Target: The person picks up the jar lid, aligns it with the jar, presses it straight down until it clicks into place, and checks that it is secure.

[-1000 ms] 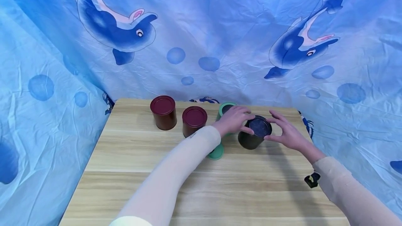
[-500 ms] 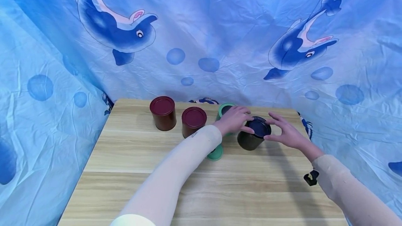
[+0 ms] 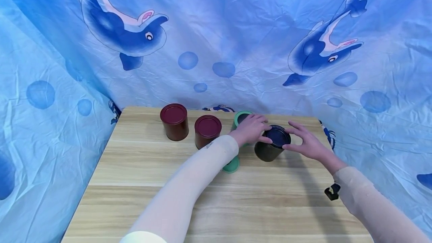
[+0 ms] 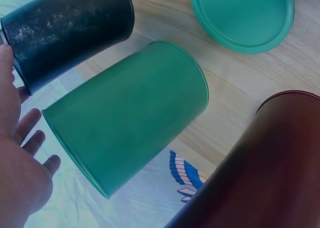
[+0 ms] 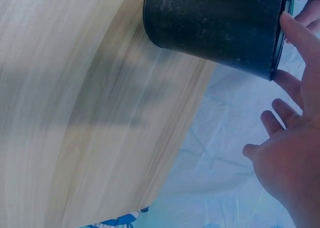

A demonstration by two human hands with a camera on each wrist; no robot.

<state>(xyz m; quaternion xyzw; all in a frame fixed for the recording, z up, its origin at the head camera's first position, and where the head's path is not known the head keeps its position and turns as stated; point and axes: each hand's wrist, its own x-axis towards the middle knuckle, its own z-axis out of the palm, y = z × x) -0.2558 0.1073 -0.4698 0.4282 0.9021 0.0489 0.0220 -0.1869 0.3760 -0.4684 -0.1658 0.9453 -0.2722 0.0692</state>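
Nearest the camera, bare wooden table (image 3: 209, 205); both sleeved forearms cross it toward the far right. A green lid (image 3: 231, 165) lies flat just beside the left forearm. Beyond it stands the black can (image 3: 269, 149), upright, right of centre toward the far edge, dark lid (image 3: 277, 137) on top. Left hand (image 3: 250, 128): fingertips on the lid's left rim, fingers lightly curved over the edge, thumb low on the near side. Right hand (image 3: 307, 143): fingers spread and nearly straight, tips at the right rim. In the right wrist view a fingertip (image 5: 295, 30) lies on the rim of the lid; whether it presses down cannot be told. Neither hand wraps the can body. Behind the left hand stands an open green can (image 3: 241, 120), just beside the black one. Further left, two maroon cans, nearer (image 3: 207, 130) and farther (image 3: 174, 121), both lidded, stand apart from the hands. Blue dolphin cloth (image 3: 216, 40) hangs behind. Judgement: step in hand is seating the lid on the black can, nearly done. The next move would call for even downward pressure at opposite rim points, can kept upright; uneven push could tip it into the green can.
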